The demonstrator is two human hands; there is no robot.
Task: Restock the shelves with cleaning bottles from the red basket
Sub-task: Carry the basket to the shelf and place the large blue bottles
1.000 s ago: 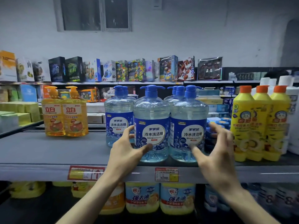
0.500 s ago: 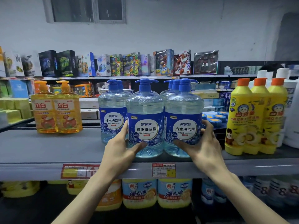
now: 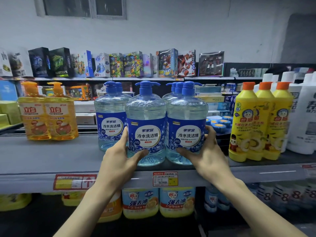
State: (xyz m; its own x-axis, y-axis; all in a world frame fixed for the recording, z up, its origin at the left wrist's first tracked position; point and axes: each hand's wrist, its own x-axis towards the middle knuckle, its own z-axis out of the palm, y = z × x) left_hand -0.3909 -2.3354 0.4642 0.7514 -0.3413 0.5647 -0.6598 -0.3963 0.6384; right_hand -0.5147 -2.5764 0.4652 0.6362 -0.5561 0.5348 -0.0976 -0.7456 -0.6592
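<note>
Nearest me, under my wrists: lower-shelf bottles and the shelf lip, price tag between my two hands

My left hand wraps the lower body of the centre blue bottle, thumb across its front, fingers curled round its left side. My right hand grips the right blue bottle the same way, fingers round its right side

Both bottles upright on the shelf, touching each other, near the front lip. Just behind my left fingers stands a third blue bottle; more blue pump caps show behind the right one

Well left of my left hand: orange pump bottles, bare shelf between. Right of my right hand: yellow bottles, then white bottles. Far past my fingertips: toy boxes on another rack

Red basket not in view, so can't tell how many bottles remain. My read: these two are already down and only need squaring up; the gap on the left could take more
</note>
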